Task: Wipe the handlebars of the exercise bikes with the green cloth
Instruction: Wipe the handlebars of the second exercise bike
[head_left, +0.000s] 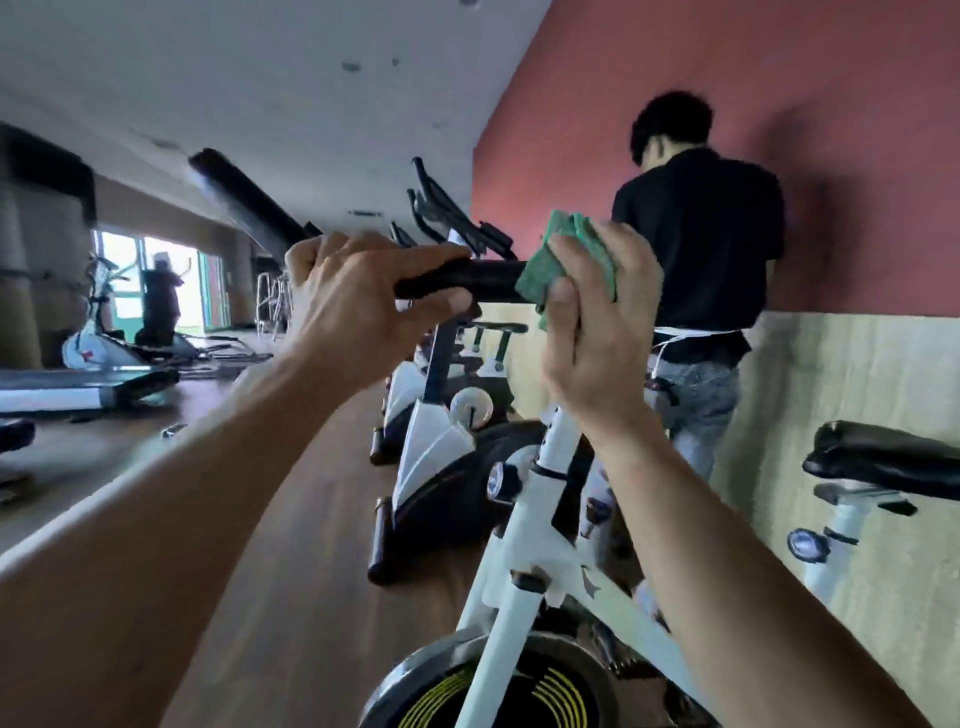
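Note:
The black handlebar (493, 280) of the nearest white exercise bike (524, 587) runs across the middle of the view, with one arm (244, 200) rising to the upper left. My left hand (358, 306) is closed around the bar left of centre. My right hand (597, 338) grips the folded green cloth (550, 260), wrapped around the bar's right part. The bar under the cloth is hidden.
Several more exercise bikes (441, 415) stand in a row ahead along the red wall. A person in a black shirt (701, 260) stands close behind the bar, back turned. A black saddle (883, 457) is at right. A treadmill (78, 389) lies left on the wooden floor.

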